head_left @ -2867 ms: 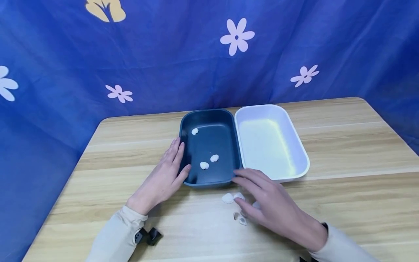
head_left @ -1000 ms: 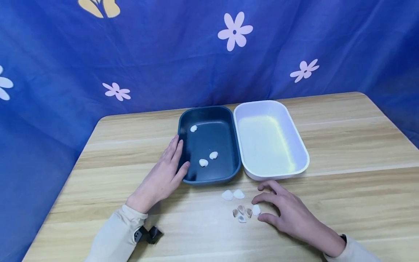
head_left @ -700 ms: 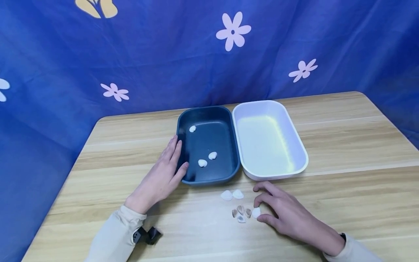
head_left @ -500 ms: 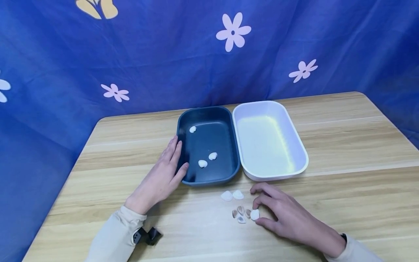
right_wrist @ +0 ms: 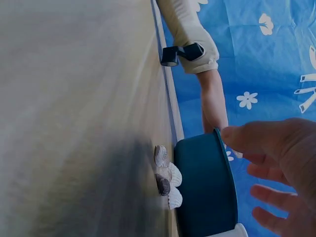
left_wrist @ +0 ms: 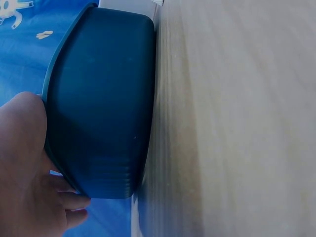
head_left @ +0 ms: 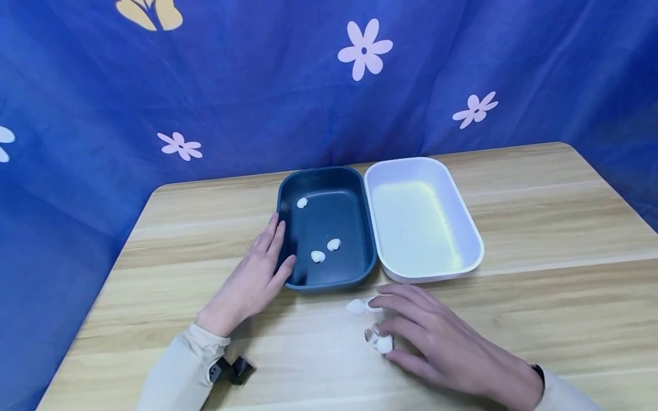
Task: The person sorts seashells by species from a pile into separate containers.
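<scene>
My left hand [head_left: 249,279] rests against the left side of the dark blue tray [head_left: 329,284], its fingers straight along the rim. Three white seashells lie in that tray, one a ribbed seashell [head_left: 318,257]. Over the table in front of the trays, my right hand [head_left: 437,342] pinches a white seashell [head_left: 384,343] between thumb and index finger. Beneath it are small brown shells [head_left: 368,335], partly covered. Another white shell [head_left: 356,307] lies flat behind them, beside one half hidden by my fingers. In the right wrist view the pinched shell is hidden behind the thumb [right_wrist: 242,138].
A white tray [head_left: 479,251] stands against the dark tray's right side. Both sit on a wood-grain table [head_left: 555,217]. A blue curtain [head_left: 267,85] with flower prints hangs behind the table. A small black device [head_left: 231,371] is strapped at the left wrist.
My right hand moved from the dark tray's near corner to a white seashell, pinched it and carried it left over the brown shells. The left hand stayed at the dark tray.
</scene>
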Demonstrator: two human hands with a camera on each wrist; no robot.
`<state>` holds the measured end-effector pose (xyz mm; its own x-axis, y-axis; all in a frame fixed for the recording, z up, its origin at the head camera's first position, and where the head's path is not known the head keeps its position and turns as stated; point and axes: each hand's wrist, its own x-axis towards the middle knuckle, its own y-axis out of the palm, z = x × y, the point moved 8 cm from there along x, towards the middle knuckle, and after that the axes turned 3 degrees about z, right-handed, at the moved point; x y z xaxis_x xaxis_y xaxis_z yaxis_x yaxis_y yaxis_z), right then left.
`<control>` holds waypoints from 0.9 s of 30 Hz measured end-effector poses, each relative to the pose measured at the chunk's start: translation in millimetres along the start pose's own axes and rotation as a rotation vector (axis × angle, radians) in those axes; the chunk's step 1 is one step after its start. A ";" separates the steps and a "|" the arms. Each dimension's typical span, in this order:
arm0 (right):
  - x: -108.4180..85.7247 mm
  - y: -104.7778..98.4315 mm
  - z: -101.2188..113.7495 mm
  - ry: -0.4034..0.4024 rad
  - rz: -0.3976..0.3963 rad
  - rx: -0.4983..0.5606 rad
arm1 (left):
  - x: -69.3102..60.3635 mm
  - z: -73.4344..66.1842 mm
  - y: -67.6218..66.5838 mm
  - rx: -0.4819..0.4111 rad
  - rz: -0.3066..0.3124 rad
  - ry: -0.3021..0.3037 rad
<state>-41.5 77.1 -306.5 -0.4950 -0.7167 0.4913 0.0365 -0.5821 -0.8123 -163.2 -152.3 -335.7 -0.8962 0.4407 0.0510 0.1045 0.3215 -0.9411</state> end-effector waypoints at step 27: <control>99.6 25.8 -48.6 0.454 -0.221 -0.022 | 0.8 0.1 -2.7 0.005 0.000 -0.001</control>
<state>-132.0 9.4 -293.9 -0.8164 -0.3350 0.4703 -0.1280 -0.6892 -0.7131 -164.3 -152.9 -333.1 -0.8965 0.4400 0.0511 0.1019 0.3172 -0.9429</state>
